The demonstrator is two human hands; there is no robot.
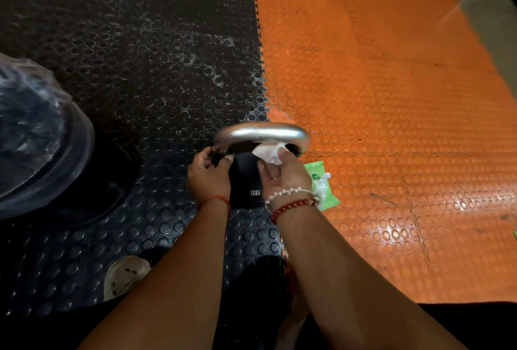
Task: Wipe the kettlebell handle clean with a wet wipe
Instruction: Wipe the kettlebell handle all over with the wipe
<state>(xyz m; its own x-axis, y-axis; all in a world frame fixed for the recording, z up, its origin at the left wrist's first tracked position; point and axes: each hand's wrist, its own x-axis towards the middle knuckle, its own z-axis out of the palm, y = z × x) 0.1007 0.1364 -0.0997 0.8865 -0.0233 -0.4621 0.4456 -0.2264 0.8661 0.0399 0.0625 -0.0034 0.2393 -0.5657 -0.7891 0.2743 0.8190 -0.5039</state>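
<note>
Wipe (267,154) (white, crumpled) in right hand (282,179) pinch; left hand (208,177) grip on chrome handle (260,133).

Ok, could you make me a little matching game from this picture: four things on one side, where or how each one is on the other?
1. kettlebell handle
2. wet wipe
3. green packet
4. bin

A. lies on the orange mat
B. shiny silver
C. pinched in the right hand
D. stands on the black mat

Pairs: 1-B, 2-C, 3-A, 4-D
</note>
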